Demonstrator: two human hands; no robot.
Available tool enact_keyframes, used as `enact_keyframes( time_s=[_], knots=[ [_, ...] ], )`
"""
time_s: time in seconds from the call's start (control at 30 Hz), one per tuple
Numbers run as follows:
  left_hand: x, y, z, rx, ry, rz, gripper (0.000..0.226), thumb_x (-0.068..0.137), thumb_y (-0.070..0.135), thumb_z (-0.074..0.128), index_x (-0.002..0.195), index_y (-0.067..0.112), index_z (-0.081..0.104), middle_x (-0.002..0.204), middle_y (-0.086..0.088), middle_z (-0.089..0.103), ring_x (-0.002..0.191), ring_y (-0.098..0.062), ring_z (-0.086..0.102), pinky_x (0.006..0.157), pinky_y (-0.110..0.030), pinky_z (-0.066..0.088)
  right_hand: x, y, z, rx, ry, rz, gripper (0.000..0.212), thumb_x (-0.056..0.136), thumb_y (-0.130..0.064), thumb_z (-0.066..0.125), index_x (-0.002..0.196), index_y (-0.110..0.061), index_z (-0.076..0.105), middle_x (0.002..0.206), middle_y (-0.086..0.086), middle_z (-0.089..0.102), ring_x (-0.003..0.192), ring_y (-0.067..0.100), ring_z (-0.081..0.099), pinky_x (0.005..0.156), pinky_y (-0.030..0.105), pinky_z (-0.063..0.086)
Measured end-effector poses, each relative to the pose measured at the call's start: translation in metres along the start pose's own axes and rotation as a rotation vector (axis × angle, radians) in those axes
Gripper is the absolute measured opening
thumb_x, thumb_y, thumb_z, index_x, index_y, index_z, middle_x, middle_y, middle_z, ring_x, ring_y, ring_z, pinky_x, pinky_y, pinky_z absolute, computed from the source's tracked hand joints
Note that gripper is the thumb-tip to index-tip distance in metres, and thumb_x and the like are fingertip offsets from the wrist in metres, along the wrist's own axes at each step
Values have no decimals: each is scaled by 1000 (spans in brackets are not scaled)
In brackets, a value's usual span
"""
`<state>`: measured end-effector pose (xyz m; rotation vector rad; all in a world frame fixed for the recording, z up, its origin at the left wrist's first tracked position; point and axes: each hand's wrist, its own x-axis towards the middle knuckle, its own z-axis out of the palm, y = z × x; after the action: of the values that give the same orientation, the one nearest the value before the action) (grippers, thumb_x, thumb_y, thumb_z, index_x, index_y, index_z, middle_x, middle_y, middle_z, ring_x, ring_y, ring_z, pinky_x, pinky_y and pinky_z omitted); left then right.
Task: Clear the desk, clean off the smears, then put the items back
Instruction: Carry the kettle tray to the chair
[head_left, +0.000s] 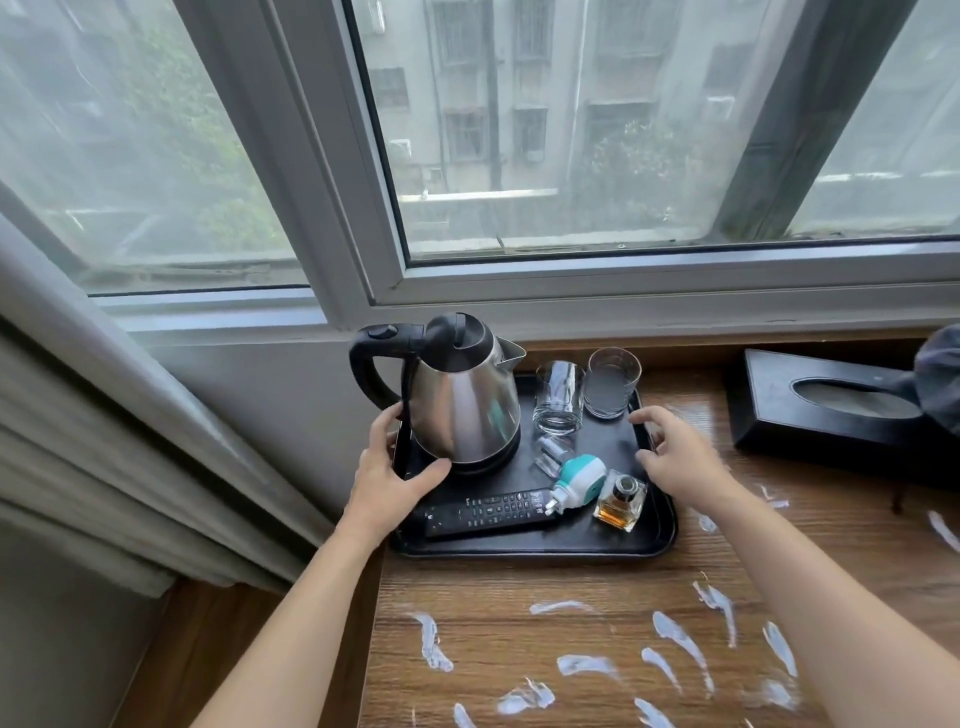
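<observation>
Between the two hands sits the tray (613, 545), at the desk's (519, 587) back left corner. The left hand (387, 467) clasps the tray's left rim, thumb by the kettle (462, 405); the right hand (675, 457) has fingers spread and loosely curled at the right rim, contact unclear. Lifting unevenly would likely tip the tall kettle, or slide the glasses (582, 395) just beyond the right fingertips and the bottle (621, 501) near the right thumb. White smears (675, 644) lie nearer than both wrists. Left fingertips are hidden behind the rim; a tissue box (831, 405) runs off frame.
</observation>
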<state>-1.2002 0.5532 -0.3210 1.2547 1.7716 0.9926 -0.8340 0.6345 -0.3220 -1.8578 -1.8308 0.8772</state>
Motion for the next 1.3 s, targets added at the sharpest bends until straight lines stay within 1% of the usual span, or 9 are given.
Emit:
enact_keyframes(
  time_s=[0.27, 0.47, 0.6, 0.7, 0.87, 1.07, 1.17, 1.23, 1.3],
  knots=[
    [4, -6, 7, -6, 18, 1, 117, 56, 59, 92, 150, 70, 23, 150, 3, 53, 144, -21, 46, 124, -54, 34, -4, 4, 7, 114, 44, -3, 51, 86, 4, 70, 114, -38, 63, 85, -7, 51, 72, 12, 47, 65, 29, 41],
    [-9, 0, 4, -63, 2, 55, 122, 53, 53, 92, 153, 62, 25, 153, 3, 48, 147, -12, 41, 126, -44, 33, -23, 1, 0, 183, 69, -53, 45, 85, -7, 77, 115, -39, 67, 74, -1, 52, 59, 15, 42, 58, 32, 41],
    [-18, 14, -3, -82, -14, 100, 122, 51, 54, 92, 153, 62, 25, 154, 1, 47, 146, -14, 43, 125, -44, 34, -39, 0, -13, 246, 79, -81, 44, 83, -19, 80, 115, -46, 66, 80, 21, 62, 60, 20, 45, 60, 48, 50],
    [-26, 32, -5, -89, -46, 145, 122, 51, 53, 93, 151, 66, 25, 154, 0, 47, 146, -15, 43, 125, -45, 34, -59, -2, -30, 264, 110, -62, 45, 81, -24, 83, 116, -49, 66, 73, 15, 56, 61, 22, 44, 64, 54, 53],
    [-36, 63, 13, -111, -143, 191, 122, 59, 38, 100, 148, 71, 24, 157, 0, 43, 149, -17, 39, 124, -50, 34, -106, 3, -72, 289, 211, -17, 46, 79, -25, 87, 114, -48, 68, 90, 12, 65, 69, 21, 52, 75, 48, 59],
    [-60, 109, 66, -96, -267, 282, 121, 66, 28, 101, 149, 70, 24, 156, 7, 45, 148, -14, 39, 124, -49, 35, -164, 39, -124, 356, 364, 66, 45, 76, -21, 90, 111, -42, 72, 89, 5, 65, 65, 11, 51, 71, 40, 57],
    [-76, 134, 96, -88, -328, 328, 119, 67, 28, 100, 149, 70, 24, 154, 6, 48, 145, -15, 43, 123, -51, 36, -195, 62, -149, 401, 421, 81, 42, 77, -13, 88, 109, -37, 73, 85, 1, 67, 59, 3, 51, 64, 24, 52],
    [-88, 150, 119, -90, -381, 342, 119, 67, 31, 100, 148, 71, 23, 156, 5, 46, 145, -17, 44, 122, -52, 37, -215, 82, -165, 419, 451, 98, 42, 78, -14, 88, 108, -39, 73, 89, 6, 68, 62, 7, 54, 65, 27, 55],
    [-99, 166, 145, -92, -423, 364, 119, 65, 38, 101, 148, 73, 22, 159, 4, 44, 149, -19, 41, 122, -53, 36, -234, 105, -185, 425, 482, 115, 43, 77, -18, 89, 109, -43, 73, 98, 15, 68, 70, 17, 55, 74, 41, 58]
  ],
)
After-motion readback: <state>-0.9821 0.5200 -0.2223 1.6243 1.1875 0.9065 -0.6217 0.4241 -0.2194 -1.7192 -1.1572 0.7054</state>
